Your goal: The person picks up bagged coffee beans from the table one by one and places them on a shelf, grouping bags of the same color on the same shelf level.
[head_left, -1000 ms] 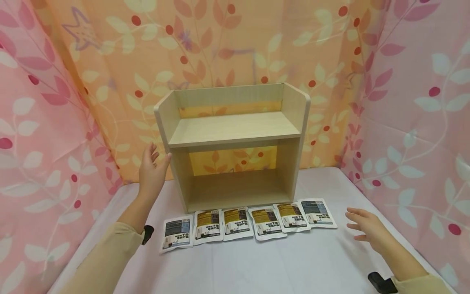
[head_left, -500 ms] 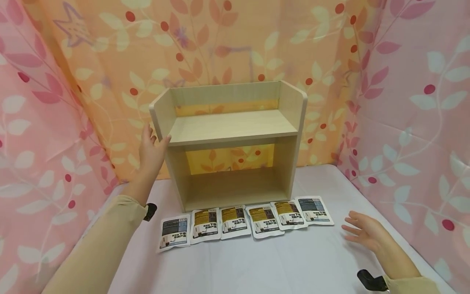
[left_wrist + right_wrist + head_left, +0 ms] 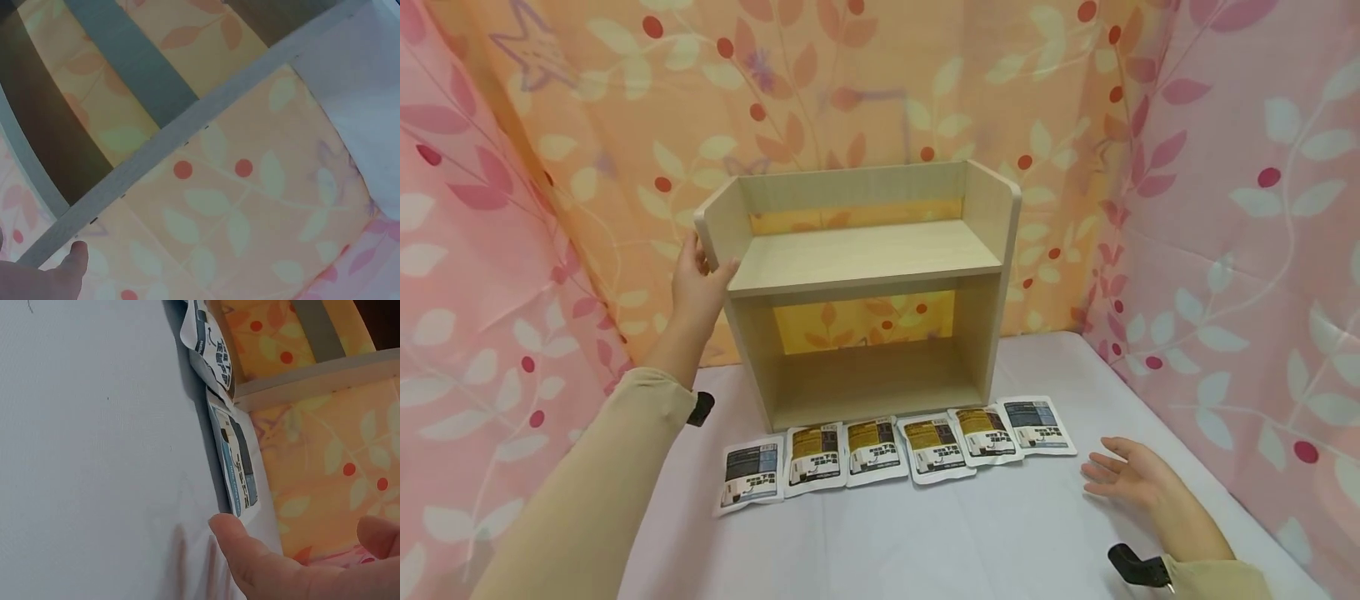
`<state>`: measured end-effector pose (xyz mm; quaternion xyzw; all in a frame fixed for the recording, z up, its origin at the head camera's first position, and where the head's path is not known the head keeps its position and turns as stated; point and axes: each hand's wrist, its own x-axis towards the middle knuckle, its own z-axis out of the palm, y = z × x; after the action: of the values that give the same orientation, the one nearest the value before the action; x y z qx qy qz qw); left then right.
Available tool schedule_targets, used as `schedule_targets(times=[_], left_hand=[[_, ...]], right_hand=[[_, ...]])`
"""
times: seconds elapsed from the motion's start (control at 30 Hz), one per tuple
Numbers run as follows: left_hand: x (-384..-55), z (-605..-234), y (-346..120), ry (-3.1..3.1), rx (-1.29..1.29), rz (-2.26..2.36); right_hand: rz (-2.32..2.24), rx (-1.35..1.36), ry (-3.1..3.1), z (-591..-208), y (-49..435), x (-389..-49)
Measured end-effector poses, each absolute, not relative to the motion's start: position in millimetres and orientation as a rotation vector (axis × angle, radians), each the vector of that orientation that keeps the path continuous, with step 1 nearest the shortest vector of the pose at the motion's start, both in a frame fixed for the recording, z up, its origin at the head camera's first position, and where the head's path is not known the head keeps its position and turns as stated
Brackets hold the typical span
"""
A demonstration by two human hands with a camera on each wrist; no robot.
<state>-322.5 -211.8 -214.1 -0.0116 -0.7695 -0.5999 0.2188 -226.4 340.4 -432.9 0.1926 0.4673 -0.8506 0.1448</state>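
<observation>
A pale wooden two-tier shelf (image 3: 872, 258) stands on the white table. My left hand (image 3: 696, 279) is at the front edge of its left side panel, fingers on the outer side and thumb over the front. In the left wrist view that panel's edge (image 3: 137, 159) runs into the hand (image 3: 44, 278). Fingers loosely spread, my right hand (image 3: 1131, 475) hovers above the table at the right, holding nothing. Nearest to it is the rightmost white packet with a blue label (image 3: 1037, 425). The right wrist view shows the right hand (image 3: 300, 572) beside that packet (image 3: 237, 462).
Several packets lie in a row before the shelf: gold-labelled ones (image 3: 872, 450) in the middle and a blue-labelled one (image 3: 750, 475) at the left end. Floral cloth (image 3: 827, 75) hangs behind, with pink cloth (image 3: 1247, 250) on the right side. The white table (image 3: 880, 542) extends in front.
My left hand has risen along the shelf's left panel and come to its front edge. The right hand has shifted slightly left and down. The shelf and packets sit slightly further left in view.
</observation>
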Motion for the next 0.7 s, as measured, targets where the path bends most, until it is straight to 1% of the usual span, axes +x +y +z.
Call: schedule_targets(times=[0.2,0.5,0.7], left_hand=[[-330,-209,-208,-2.038,0.068,-1.710],[-333,-207,-211,-1.996,0.048,-1.719],[-335,-201,-216,-2.014,0.095,-1.722]], right_hand=[[-2.489,0.560,1.244,-438,339,-230],[-2.522,0.641,1.101,-442,338,-237],[-2.546,0.701,1.028,-445,340,-243]])
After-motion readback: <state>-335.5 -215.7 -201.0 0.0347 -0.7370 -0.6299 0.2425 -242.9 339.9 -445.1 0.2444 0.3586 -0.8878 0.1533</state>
